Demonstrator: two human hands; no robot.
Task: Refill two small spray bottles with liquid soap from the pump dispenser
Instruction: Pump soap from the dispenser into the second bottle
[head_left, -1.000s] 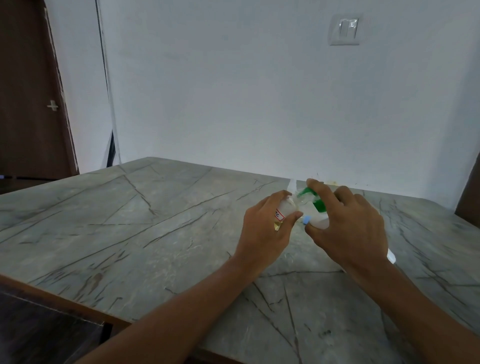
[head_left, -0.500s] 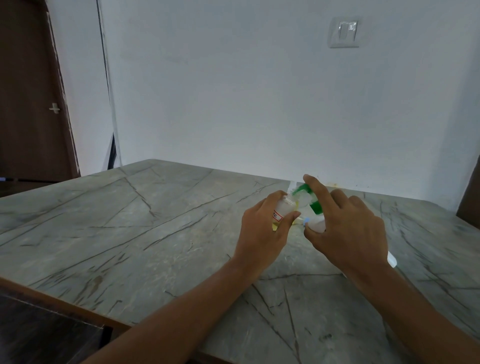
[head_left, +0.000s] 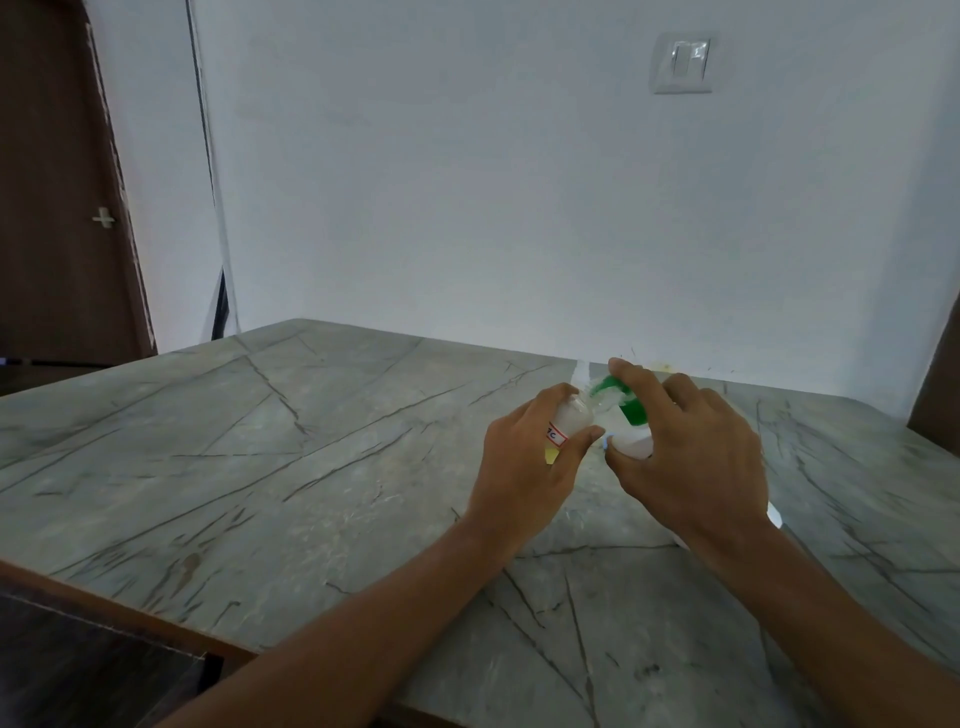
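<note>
Left hand (head_left: 524, 467): am gripping small spray bottle (head_left: 569, 421), mouth tilting toward pump dispenser (head_left: 631, 447). Right hand (head_left: 691, 457): am wrapping pump dispenser, index finger resting on green pump head (head_left: 623, 402), near table (head_left: 260, 467) far edge.

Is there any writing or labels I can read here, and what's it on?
"C": on the red-edged label of the small bottle gripped by the left hand; the mark before it is too blurred to read.
No readable text on the pump dispenser or the wall switch.
</note>
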